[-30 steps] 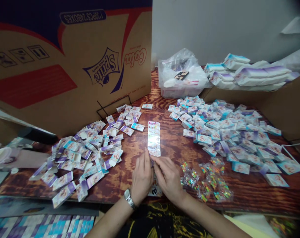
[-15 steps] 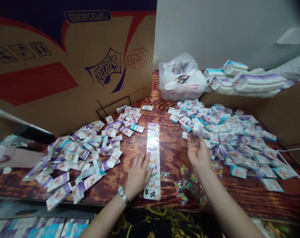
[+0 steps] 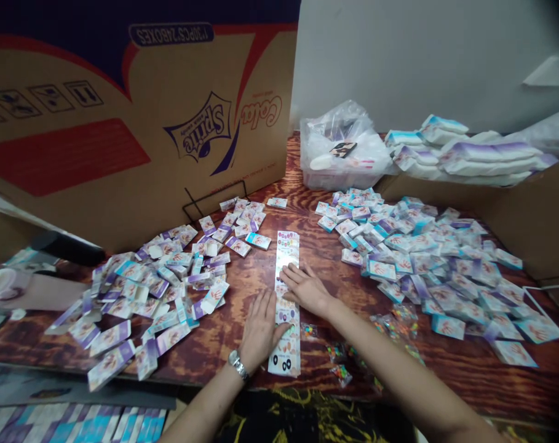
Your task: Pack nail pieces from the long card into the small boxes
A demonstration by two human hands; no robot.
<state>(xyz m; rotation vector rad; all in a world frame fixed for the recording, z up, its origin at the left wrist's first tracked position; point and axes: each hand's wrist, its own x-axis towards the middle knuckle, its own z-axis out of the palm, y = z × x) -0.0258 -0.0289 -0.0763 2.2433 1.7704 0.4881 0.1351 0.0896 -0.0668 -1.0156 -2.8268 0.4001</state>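
A long printed strip of stickers (image 3: 286,246) lies upright in the view on the wooden table (image 3: 325,264). My left hand (image 3: 261,329), with a watch on its wrist, rests flat at the strip's left edge, fingers extended and thumb over the lower part. Across the strip's middle lies my right hand (image 3: 307,289), palm down with its fingers spread. Neither hand holds anything. Small bags of colourful candy (image 3: 340,373) are near the right forearm, which hides some of them.
Small boxes are heaped at left (image 3: 168,271) and right (image 3: 427,252). Behind stand a large cardboard carton (image 3: 205,67) and a plastic-wrapped tub (image 3: 341,178). White packets (image 3: 486,154) lie at the back right. A cup (image 3: 30,289) lies at the far left.
My right hand has moved left from the right-hand box heap onto the strip, and the small box at its fingers is no longer there. My left hand has barely moved. The view has shifted slightly.
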